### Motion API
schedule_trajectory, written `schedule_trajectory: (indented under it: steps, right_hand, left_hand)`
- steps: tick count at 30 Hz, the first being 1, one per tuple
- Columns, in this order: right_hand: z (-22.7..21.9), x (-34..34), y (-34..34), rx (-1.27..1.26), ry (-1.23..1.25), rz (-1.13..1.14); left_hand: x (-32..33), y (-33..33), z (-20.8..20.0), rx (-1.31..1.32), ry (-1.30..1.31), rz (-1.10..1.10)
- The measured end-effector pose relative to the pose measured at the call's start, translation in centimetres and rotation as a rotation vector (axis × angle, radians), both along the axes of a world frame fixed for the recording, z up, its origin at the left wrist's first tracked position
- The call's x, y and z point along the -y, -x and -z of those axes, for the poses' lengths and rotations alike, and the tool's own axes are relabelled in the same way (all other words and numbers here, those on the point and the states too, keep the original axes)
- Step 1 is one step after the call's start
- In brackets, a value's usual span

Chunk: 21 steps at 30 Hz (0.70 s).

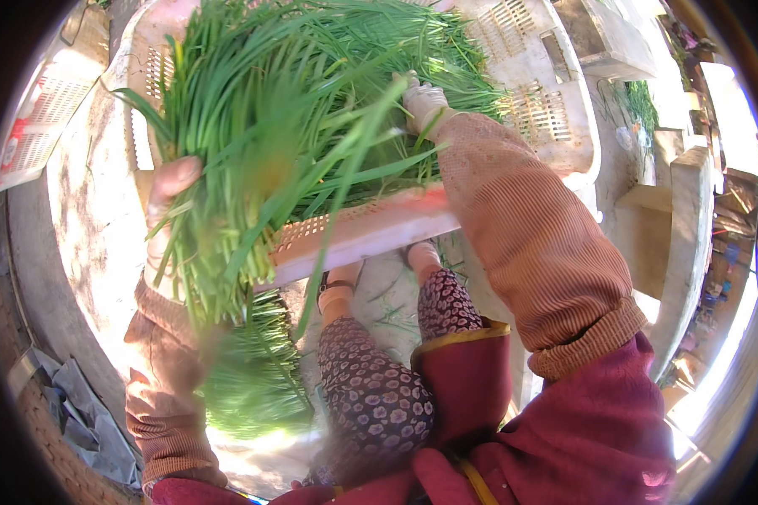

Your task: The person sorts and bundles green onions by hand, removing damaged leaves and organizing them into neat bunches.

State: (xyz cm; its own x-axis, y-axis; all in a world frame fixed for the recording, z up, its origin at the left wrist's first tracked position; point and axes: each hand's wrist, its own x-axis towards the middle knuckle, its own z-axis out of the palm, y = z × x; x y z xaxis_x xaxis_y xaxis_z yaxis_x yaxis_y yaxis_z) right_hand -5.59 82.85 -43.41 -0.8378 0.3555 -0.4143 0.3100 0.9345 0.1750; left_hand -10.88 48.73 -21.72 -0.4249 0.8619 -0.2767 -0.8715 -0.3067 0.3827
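Note:
A large bundle of garlic chives (227, 181), long flat green blades with paler stalk ends, hangs over the near left side of a white slotted crate (358, 238). Wrapped round the bundle's left side is my left hand (170, 189), its thumb showing and its other fingers mostly behind the stalks. Inside the crate, my right hand (425, 103), in a pale glove, is closed among more chives; its fingertips are partly covered by blades. Below my left forearm lies another stack of chives (257, 374), stalk ends toward the crate. Some blades in front are blurred.
Another slotted crate (46, 126) with red marks stands at the far left. Concrete blocks (669, 244) line the right side. Loose blades lie on the floor (387, 307) by my feet. A crumpled grey sheet (88, 421) is at the lower left.

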Motion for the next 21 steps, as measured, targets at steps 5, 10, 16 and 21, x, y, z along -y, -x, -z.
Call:
schedule_trajectory:
  steps: [5, 10, 16, 21]
  right_hand:
    - [-5.8, 2.1, -1.5, -0.072, 0.107, -0.091]
    - [-16.5, 2.1, -8.0, -0.342, 0.601, 0.044]
    - [-28.1, 9.3, -19.4, -0.669, 1.27, 0.393]
    - [-35.0, 12.7, -26.3, -0.782, 1.597, 0.631]
  left_hand:
    - [2.9, -0.1, -3.4, 0.09, -0.025, -0.099]
    - [2.6, -0.5, -2.4, 0.013, -0.017, 0.005]
    - [0.7, -4.8, -5.4, 0.025, 0.044, -0.066]
    - [-2.4, -9.5, -9.6, -0.084, 0.021, 0.05]
